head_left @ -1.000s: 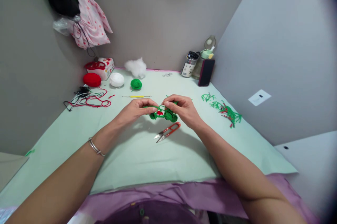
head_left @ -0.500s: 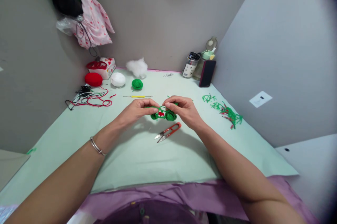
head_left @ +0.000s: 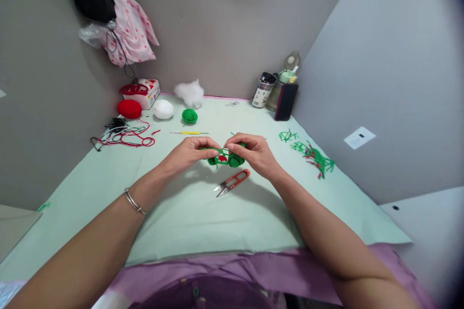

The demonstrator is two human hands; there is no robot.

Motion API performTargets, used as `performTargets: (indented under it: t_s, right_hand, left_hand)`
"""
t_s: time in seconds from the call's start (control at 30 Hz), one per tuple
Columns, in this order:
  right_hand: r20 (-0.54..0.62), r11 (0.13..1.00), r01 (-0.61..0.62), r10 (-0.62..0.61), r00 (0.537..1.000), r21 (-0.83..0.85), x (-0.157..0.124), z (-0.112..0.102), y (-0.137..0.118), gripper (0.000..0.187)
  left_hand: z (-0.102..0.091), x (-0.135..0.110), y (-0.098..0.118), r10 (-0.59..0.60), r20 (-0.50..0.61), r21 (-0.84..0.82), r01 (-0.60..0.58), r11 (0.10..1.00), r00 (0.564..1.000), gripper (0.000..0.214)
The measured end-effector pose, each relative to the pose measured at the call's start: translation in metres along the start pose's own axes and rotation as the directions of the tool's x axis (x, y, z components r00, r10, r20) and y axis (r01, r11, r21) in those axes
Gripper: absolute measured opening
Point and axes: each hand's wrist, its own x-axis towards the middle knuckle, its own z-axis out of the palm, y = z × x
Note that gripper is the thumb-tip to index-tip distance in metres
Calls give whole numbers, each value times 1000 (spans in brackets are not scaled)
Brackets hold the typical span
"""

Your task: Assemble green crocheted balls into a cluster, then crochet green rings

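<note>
Just beyond the snips [head_left: 237, 181], the green crocheted piece [head_left: 236, 160] is up between both hands, its red and white patch facing the wearer! The left hand [head_left: 192, 150] keeps a narrow grip on its left end, the right hand [head_left: 253, 150] a narrow grip on its top edge, and together they cover much of it; whether it touches the table [head_left: 217, 231] I cannot tell. Those snips lie right in front of the work, blades pointing left, the nearest thing in the way. Farther beyond the snips and to their left, it's a yellow-handled hook [head_left: 190, 133], then a green yarn ball [head_left: 189, 116], a white ball [head_left: 163, 109], a red ball [head_left: 129, 109] and fluffy white stuffing [head_left: 190, 93]. Way left of the snips, a tangle of strands [head_left: 126, 139] sprawls! Right of them, green and red offcuts [head_left: 317, 158] are scattered; beyond and to their right, a phone [head_left: 286, 102] leans, partly blocking a bottle [head_left: 273, 98] beside a pen cup [head_left: 261, 95].
</note>
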Motion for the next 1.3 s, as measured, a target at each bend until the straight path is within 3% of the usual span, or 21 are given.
performTargets:
  t_s: [0.33,0.53,0.73,0.9,0.97,1.1,1.2,1.3]
  right_hand:
    - [21,971,83,-81,997,-224,-2,3,-7,17]
    - [44,979,17,-8,999,-204,-2,4,-3,25]
    - [-36,992,-55,51,998,-112,-2,2,0,30]
    - [133,984,-26,50,990,-174,0,5,-1,28]
    - [151,985,-28,54,987,-169,1,6,1,29]
    - [-24,989,-8,4,1000,-145,5,3,8,28]
    - [-216,974,71,-118,969,-215,3,3,7,23]
    - [-195,888,215,-315,929,-407,-4,9,2,19]
  left_hand:
    - [0,1,2,-16,-8,40,17,999,1000,18]
    - [0,2,-1,-16,1,58,15,998,1000,20]
    - [0,2,0,-26,5,52,26,998,1000,20]
    - [0,2,-3,-90,80,45,86,995,993,21]
    - [0,2,-4,-94,66,31,92,995,993,23]
    - [0,4,-4,-94,-4,-2,94,996,996,26]
    - [1,4,-4,-111,-61,-50,108,993,992,26]
    - [5,4,-6,-122,-116,-158,103,982,986,28]
